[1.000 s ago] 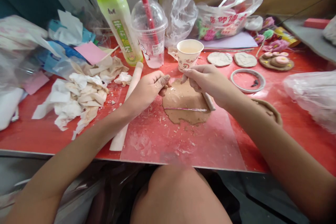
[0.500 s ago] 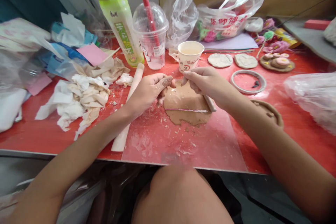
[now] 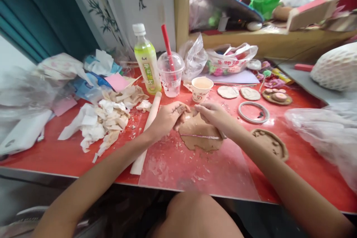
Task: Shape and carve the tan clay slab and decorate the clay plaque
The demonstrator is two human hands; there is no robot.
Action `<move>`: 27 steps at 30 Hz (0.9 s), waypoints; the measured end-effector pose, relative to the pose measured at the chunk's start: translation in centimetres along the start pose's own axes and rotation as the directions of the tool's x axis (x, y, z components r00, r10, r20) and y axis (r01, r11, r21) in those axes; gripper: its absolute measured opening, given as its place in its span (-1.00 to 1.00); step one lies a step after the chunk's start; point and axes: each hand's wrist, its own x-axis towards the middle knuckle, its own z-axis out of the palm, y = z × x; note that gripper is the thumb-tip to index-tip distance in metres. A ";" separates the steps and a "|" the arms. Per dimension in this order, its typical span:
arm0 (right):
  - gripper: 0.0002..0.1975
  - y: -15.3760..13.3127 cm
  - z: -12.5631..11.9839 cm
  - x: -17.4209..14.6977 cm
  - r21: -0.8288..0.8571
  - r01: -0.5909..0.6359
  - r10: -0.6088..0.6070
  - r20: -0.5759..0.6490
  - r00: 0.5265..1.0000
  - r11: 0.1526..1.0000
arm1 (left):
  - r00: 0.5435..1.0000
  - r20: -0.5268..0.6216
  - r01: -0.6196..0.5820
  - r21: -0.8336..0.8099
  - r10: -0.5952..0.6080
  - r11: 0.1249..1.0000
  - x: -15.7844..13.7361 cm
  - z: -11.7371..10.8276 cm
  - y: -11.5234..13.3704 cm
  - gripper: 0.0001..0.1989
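Note:
My left hand [image 3: 173, 116] is above the left edge of a flat brown clay slab [image 3: 196, 143], thumb and fingers pressed together. Facing it a short gap away, my right hand [image 3: 211, 114] has its fingers pinched over the slab's right part. What either hand holds, if anything, is too small or hidden to make out. A thin pale stick [image 3: 199, 136] lies across the slab. Beneath the slab is a clear plastic sheet [image 3: 195, 178] with clay crumbs on it. A wooden rolling pin [image 3: 149, 128] lies left of the slab, partly behind my left wrist.
Behind my hands stand a paper cup [image 3: 201, 91], a plastic cup [image 3: 170, 74] with a red straw and a green drink bottle [image 3: 147, 63]. Crumpled tissues [image 3: 97, 121] lie left. To the right are a ring [image 3: 253, 112], clay discs [image 3: 228, 92] and a plastic bag [image 3: 320, 130].
The camera view has tilted up, bringing the wall and shelf into sight. Both hands stay over the slab with fingers closed, in nearly the same pose.

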 end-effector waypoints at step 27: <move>-0.62 -1.3 1.5 -1.3 0.129 0.140 -0.149 0.056 0.987 0.982 | 0.831 0.089 -0.397 0.786 0.549 0.474 -0.2 -1.1 -0.6 -0.85</move>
